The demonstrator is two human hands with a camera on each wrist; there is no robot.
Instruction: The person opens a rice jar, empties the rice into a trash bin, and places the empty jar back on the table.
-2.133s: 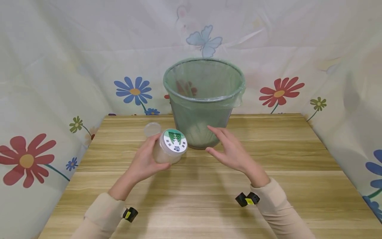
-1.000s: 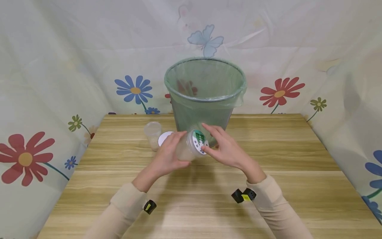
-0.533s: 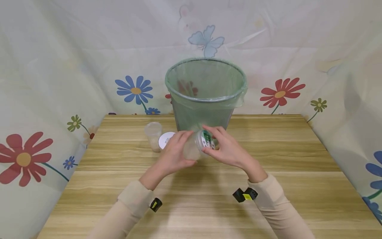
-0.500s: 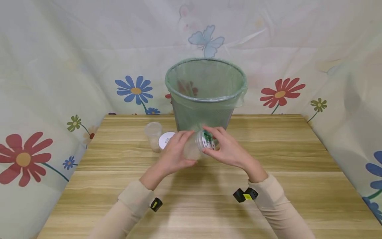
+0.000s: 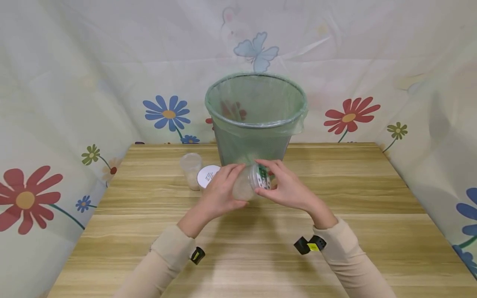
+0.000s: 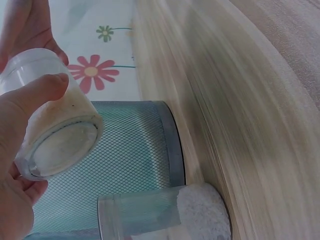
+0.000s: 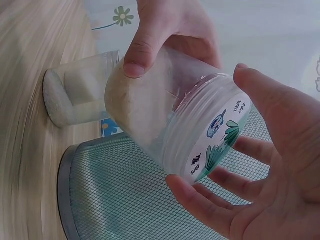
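Observation:
My left hand (image 5: 220, 194) grips the body of a clear plastic jar (image 7: 145, 100) with pale contents. The jar lies tilted above the table, its lid facing right. A white-and-green label with printed leaves covers the lid (image 7: 212, 135). The thumb and fingers of my right hand (image 5: 287, 188) hold the lid's rim from either side; its palm faces the label. Behind my left hand stands a second jar with a white-labelled top (image 5: 208, 175), partly hidden. Beside it is a clear container (image 5: 191, 170) with pale contents low inside.
A mesh waste bin (image 5: 253, 145) lined with a green bag (image 5: 257, 126) stands just behind the hands at the table's back. The wooden table (image 5: 372, 190) extends to both sides. A flower-printed cloth (image 5: 123, 82) encloses the back and sides.
My left hand has moved right with the jar and tipped it from lid-up to lid facing right. My right hand, apart from it at first, has come onto the lid.

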